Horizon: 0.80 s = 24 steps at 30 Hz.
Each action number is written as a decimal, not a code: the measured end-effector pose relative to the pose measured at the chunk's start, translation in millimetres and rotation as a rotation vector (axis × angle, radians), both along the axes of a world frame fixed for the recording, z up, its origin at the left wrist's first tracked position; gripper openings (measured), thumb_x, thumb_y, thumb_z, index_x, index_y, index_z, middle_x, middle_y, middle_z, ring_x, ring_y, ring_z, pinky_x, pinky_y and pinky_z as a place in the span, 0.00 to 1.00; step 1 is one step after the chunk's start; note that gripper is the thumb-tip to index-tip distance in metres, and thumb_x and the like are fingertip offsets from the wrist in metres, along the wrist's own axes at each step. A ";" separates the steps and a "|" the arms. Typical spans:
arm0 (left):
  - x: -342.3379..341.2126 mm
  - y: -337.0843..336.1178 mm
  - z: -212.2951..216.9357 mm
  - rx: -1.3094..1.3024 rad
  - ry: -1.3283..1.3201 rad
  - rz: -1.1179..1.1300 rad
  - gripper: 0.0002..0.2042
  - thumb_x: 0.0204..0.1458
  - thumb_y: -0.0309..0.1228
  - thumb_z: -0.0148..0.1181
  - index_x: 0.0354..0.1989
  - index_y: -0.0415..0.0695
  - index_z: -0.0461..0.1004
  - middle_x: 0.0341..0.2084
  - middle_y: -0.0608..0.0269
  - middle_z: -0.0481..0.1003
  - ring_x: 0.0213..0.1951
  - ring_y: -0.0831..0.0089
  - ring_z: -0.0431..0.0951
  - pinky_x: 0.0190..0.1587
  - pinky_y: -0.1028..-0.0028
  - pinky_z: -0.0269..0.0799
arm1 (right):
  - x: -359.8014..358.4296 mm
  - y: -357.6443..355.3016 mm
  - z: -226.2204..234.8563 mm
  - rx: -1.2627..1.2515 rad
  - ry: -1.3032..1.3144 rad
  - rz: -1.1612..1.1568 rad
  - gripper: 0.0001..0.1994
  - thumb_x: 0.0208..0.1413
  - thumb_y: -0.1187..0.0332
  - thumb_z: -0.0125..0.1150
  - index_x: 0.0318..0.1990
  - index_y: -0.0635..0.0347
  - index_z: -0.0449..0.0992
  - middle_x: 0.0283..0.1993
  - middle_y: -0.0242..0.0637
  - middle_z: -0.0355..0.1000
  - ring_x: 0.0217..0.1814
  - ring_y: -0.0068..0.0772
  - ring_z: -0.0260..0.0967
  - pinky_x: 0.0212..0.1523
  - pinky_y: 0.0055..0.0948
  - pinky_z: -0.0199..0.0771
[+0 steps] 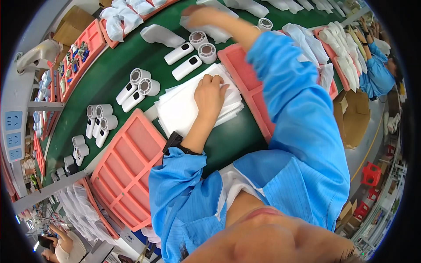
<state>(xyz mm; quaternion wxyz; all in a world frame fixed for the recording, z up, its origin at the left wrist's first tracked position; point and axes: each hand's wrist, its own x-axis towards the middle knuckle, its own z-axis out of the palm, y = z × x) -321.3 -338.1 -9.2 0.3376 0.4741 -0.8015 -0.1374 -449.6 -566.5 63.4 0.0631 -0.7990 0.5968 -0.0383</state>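
The right hand point(198, 16), blurred, overlies a translucent white film sleeve point(214, 33); its grip cannot be told. The left hand point(209, 93), fingers loosely bent, rests on a stack of thin white sheets point(180, 104) on the green tabletop point(230, 138), probably light, limp, slippery; best pinched at one edge.

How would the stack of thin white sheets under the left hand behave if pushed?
The stack of thin white sheets would probably slide apart, since its edges are fanned unevenly. Single sheets are likely floppy and light, judging by their thin, layered edges.
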 end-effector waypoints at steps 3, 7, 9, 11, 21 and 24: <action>-4.2 0.7 0.4 0.011 0.015 -0.006 0.08 0.44 0.33 0.67 0.30 0.45 0.76 0.28 0.62 0.71 0.31 0.60 0.75 0.32 0.65 0.69 | -152.1 -4.0 12.7 0.175 0.395 -0.084 0.22 0.31 0.64 0.71 0.38 0.62 0.77 0.34 0.44 0.77 0.34 0.37 0.74 0.38 0.36 0.74; 4.4 -4.4 -1.1 0.083 0.046 0.036 0.05 0.45 0.32 0.66 0.29 0.47 0.77 0.27 0.62 0.72 0.32 0.61 0.75 0.33 0.67 0.69 | -209.0 46.5 -12.2 0.386 0.067 -0.325 0.31 0.28 0.67 0.70 0.49 0.59 0.73 0.39 0.46 0.76 0.43 0.44 0.75 0.41 0.39 0.75; 0.8 -7.1 4.3 0.242 0.184 0.012 0.05 0.46 0.31 0.66 0.28 0.45 0.77 0.27 0.62 0.73 0.29 0.65 0.74 0.31 0.69 0.69 | -244.5 49.3 -4.4 0.280 0.048 -0.291 0.31 0.29 0.68 0.70 0.49 0.59 0.73 0.40 0.46 0.76 0.43 0.44 0.74 0.42 0.38 0.75; 0.0 -9.2 6.0 0.329 0.233 -0.013 0.05 0.46 0.30 0.66 0.27 0.45 0.76 0.27 0.62 0.73 0.28 0.67 0.74 0.30 0.70 0.68 | -267.7 53.9 0.2 0.088 -0.017 -0.210 0.30 0.30 0.70 0.70 0.48 0.60 0.72 0.42 0.45 0.75 0.42 0.44 0.74 0.43 0.37 0.74; 50.1 -5.0 73.3 0.589 0.926 -0.050 0.06 0.54 0.29 0.62 0.32 0.39 0.75 0.26 0.71 0.73 0.27 0.84 0.68 0.30 0.82 0.64 | -65.0 182.5 123.7 -0.244 -0.677 0.121 0.25 0.33 0.65 0.71 0.43 0.63 0.75 0.33 0.36 0.73 0.36 0.28 0.70 0.36 0.29 0.72; 55.6 3.0 89.7 0.501 1.041 -0.042 0.05 0.55 0.27 0.61 0.34 0.39 0.73 0.27 0.71 0.73 0.28 0.84 0.69 0.30 0.82 0.64 | -24.7 191.7 90.7 -0.116 -0.827 0.172 0.31 0.30 0.72 0.71 0.50 0.61 0.72 0.47 0.43 0.72 0.45 0.43 0.72 0.43 0.33 0.73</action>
